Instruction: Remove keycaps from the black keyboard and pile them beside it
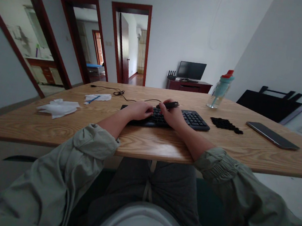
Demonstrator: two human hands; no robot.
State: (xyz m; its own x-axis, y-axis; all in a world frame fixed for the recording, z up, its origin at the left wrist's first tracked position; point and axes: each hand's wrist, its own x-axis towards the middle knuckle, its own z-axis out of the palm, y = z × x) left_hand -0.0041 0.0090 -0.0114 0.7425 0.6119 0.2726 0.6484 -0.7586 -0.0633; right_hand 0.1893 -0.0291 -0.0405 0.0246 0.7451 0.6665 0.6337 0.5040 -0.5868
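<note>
A black keyboard [196, 121] lies on the wooden table in front of me, partly covered by both hands. My left hand [141, 110] rests over its left half, fingers curled inward; whatever they may grip is hidden. Over the middle of the keys, my right hand [173, 115] is closed around a dark tool with a thick black handle [171, 105]. The handle points up to the right, and its working end is too small to make out. Right of the keyboard sits a flat cluster of small black pieces [224, 124], which look like loose keycaps.
A thin black cable [119, 92] runs loosely behind the keyboard. White tissues [59, 107] and a blue-and-white stick [93, 99] on another tissue lie left. At right are a dark phone-like slab [272, 135] and an upright water bottle [219, 90]. The table's front edge [151, 157] is near me.
</note>
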